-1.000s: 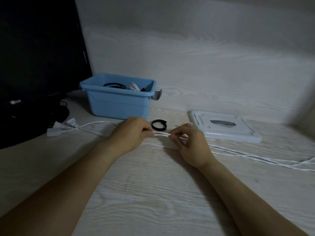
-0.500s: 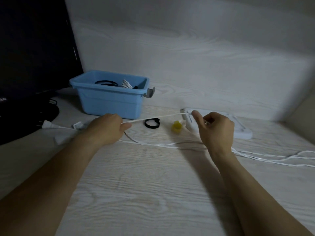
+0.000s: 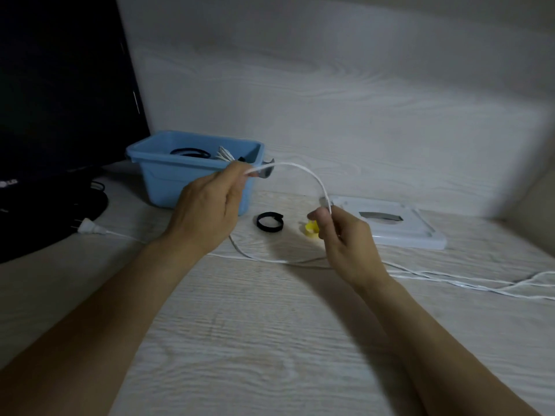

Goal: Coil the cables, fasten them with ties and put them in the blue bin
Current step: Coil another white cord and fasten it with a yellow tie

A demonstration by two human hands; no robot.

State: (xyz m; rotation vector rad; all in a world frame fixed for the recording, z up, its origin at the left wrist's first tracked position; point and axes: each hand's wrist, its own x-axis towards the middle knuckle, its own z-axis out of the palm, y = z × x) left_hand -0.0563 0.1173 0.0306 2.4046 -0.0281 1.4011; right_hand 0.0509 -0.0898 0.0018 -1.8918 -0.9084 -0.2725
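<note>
Left hand [image 3: 207, 214] pinches white cable [image 3: 303, 171] up near blue bin [image 3: 192, 181]; right hand [image 3: 345, 235] grips it lower, right. Cable arcs between them, an opening loop. Slack trails right along surface [image 3: 270, 340], long axis left-right; right hand nearer it. Black tie [image 3: 269, 222] lies between the hands.

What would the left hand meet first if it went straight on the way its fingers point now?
Probably the blue bin. The left hand, gripping the white cable, points away and a little right, toward the bin's near right corner. Depth is unclear, so it might pass just over the rim.
</note>
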